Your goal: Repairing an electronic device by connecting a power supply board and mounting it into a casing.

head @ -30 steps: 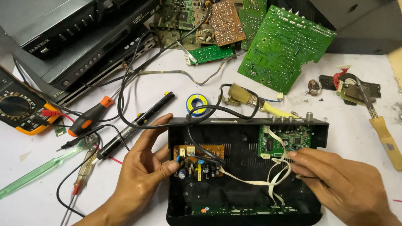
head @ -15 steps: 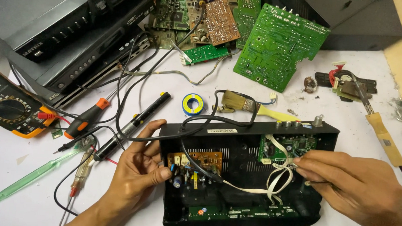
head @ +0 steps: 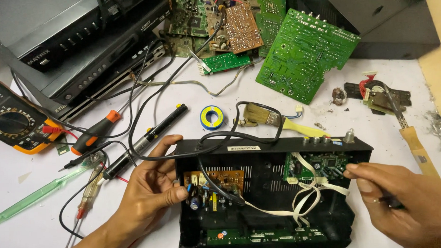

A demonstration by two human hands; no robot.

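Observation:
An open black electronics case (head: 259, 149) lies in front of me. Inside are a brown power board (head: 218, 181), a green board (head: 318, 165) at the right rear and white ribbon cables (head: 306, 199). My left hand (head: 150, 195) grips the case's left wall, thumb on the rim and fingertips by the brown board's capacitors. My right hand (head: 405, 204) sits at the case's right edge, fingers curled and pointing at the green board. A small dark object shows between its fingers; I cannot tell what it is.
Left of the case lie a yellow multimeter (head: 12, 122), an orange-handled screwdriver (head: 93, 133), a black pen-shaped tool (head: 150, 136) and a green plastic strip (head: 34, 200). Behind are a tape roll (head: 212, 117), a brush (head: 265, 116), loose green circuit boards (head: 303, 53) and black players (head: 80, 38). A soldering iron (head: 413, 140) lies at right.
My right hand has drawn back from the ribbon cables to the case's right edge. My left hand has shifted on the left wall. The view has moved a little closer.

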